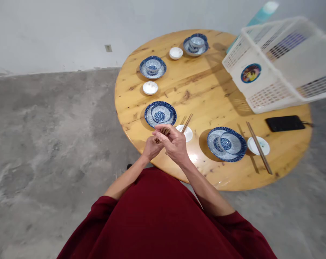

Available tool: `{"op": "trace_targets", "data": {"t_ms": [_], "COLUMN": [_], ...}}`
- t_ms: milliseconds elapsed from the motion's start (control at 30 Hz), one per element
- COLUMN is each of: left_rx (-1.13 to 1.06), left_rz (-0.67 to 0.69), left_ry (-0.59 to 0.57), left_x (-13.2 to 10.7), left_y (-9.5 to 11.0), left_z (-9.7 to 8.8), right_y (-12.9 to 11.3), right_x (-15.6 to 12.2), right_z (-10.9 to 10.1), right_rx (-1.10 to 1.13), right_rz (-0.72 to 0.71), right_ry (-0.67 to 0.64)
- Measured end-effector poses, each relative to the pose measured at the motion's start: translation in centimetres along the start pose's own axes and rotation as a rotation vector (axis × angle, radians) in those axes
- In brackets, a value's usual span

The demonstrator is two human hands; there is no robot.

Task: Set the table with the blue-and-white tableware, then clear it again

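My left hand (151, 146) and my right hand (173, 141) meet over the near edge of the round wooden table (206, 90). Both are closed around a bundle of brown chopsticks (186, 123), whose tips stick out toward a small white dish (188, 133). Just beyond my hands sits a blue patterned bowl on a plate (160, 114). To the right, another blue bowl and plate (226, 144) stands beside a white dish (261, 145) with a pair of chopsticks (259, 147) laid across it.
Two more blue bowl-and-plate sets (152, 67) (196, 44) stand at the far side, each with a small white dish (150, 87) (176, 53). A white plastic basket (280, 61) fills the table's right side, a black phone (285, 123) below it. Concrete floor surrounds the table.
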State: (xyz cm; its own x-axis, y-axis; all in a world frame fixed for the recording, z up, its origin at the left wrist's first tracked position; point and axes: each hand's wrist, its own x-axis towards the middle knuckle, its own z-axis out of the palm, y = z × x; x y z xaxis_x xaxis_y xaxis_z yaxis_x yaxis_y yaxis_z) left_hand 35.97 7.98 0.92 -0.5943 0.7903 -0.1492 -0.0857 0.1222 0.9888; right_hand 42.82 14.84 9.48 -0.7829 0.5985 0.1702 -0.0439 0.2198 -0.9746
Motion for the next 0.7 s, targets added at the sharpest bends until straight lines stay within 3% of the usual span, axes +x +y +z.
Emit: {"op": "trace_targets", "data": {"t_ms": [133,400,700], "left_rx": [-0.059,-0.037,-0.024], "left_rz": [-0.003,-0.013,0.100], "left_ry": [0.028,0.058,-0.073], "left_x": [-0.2,-0.2,-1.4], "left_y": [0.2,0.7,2.3], "left_z": [0.0,-0.1,-0.7], "right_y": [-0.3,-0.4,-0.3], "right_x": [0.0,-0.4,-1.4], "right_z": [-0.3,-1.3,-2.0], "right_rx": [-0.008,-0.177,-0.294], "right_rz": [-0.014,-0.241,-0.344], "right_ry": [-0.012,0.088,0.183]}}
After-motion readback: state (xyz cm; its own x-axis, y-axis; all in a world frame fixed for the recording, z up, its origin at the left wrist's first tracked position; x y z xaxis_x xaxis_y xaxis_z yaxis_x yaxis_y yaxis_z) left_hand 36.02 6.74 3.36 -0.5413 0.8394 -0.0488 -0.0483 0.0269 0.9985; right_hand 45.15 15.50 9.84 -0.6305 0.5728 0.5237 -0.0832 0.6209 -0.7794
